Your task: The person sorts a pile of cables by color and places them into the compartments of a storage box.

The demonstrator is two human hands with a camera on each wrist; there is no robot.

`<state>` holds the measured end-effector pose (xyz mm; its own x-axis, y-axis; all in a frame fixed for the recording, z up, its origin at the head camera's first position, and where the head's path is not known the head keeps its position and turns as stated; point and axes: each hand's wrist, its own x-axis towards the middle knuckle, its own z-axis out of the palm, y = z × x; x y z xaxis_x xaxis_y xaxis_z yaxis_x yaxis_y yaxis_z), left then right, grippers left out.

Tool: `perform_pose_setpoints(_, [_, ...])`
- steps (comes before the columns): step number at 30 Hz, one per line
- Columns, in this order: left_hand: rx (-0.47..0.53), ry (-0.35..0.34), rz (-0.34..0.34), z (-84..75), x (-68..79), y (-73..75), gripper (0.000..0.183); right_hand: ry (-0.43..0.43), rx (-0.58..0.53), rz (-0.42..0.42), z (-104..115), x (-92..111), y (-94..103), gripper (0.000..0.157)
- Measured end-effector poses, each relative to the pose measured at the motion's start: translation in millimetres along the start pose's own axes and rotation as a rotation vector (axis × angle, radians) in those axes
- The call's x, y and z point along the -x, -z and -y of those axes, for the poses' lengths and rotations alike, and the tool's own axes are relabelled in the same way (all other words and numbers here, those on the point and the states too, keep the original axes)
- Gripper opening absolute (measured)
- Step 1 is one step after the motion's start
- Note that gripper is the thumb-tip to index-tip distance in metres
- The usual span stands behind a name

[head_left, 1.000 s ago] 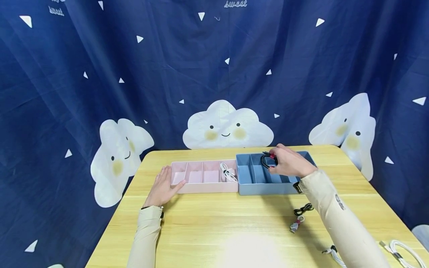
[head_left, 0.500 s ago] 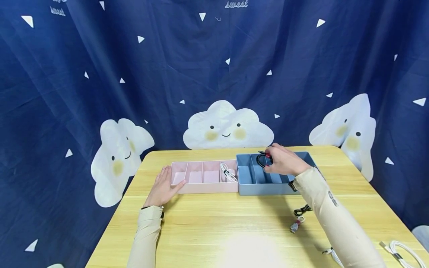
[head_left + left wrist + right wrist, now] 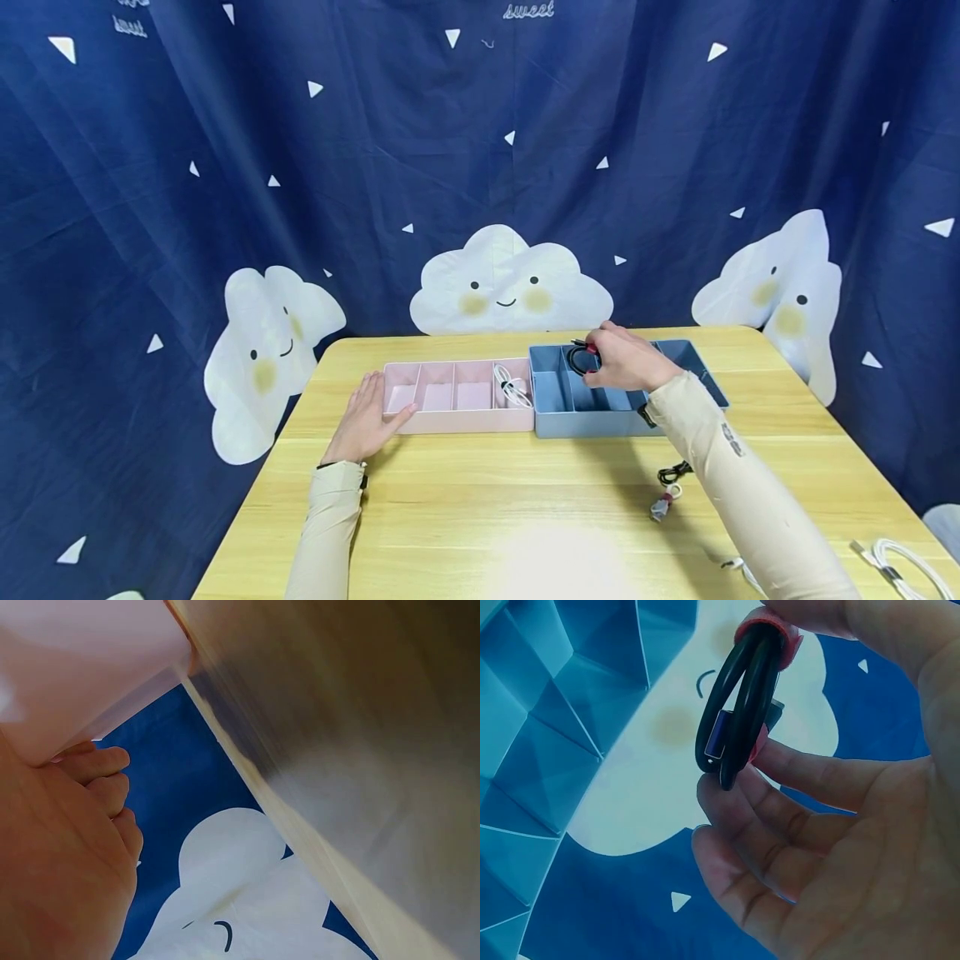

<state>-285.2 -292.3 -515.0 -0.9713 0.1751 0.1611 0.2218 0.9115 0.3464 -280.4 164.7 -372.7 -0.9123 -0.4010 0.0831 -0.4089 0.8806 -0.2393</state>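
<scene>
A thick coiled black cable bound with a red fabric strap hangs right of centre in the head view, over the left half of the blue plastic divided tray; its height above the rims is hard to judge. To place it well, keep the coil compact, line it up between two dividers with its plug ends tucked in, and lower it below the rim before letting go, lest a loop catch an edge.

The right hand pinches it: in the right wrist view the fingers stand apart by the coil's length, one digit at the strap, others bent round the lower end.

Left of that tray, the left hand lies with straight fingers against the end of the pale pink plastic divided tray, thumb spread along its front; light contact should steady it. A white bundled cable sits in its rightmost compartment. More cables lie on the pale wooden surface, lower right
</scene>
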Motion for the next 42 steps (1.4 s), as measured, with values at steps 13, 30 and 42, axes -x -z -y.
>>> perform_pose_setpoints(13, [0.001,0.003,0.006,0.3,0.6,0.1,0.108,-0.001,0.044,0.03,5,-7,-6.8,0.036])
perform_pose_setpoints(30, [0.005,0.007,0.0,-0.2,0.5,-0.2,0.108,-0.007,0.045,0.059,12,-17,-14.2,0.042])
perform_pose_setpoints(42, [-0.001,0.012,0.018,-0.5,-1.0,0.5,0.108,0.0,0.064,0.069,13,-21,-18.7,0.036])
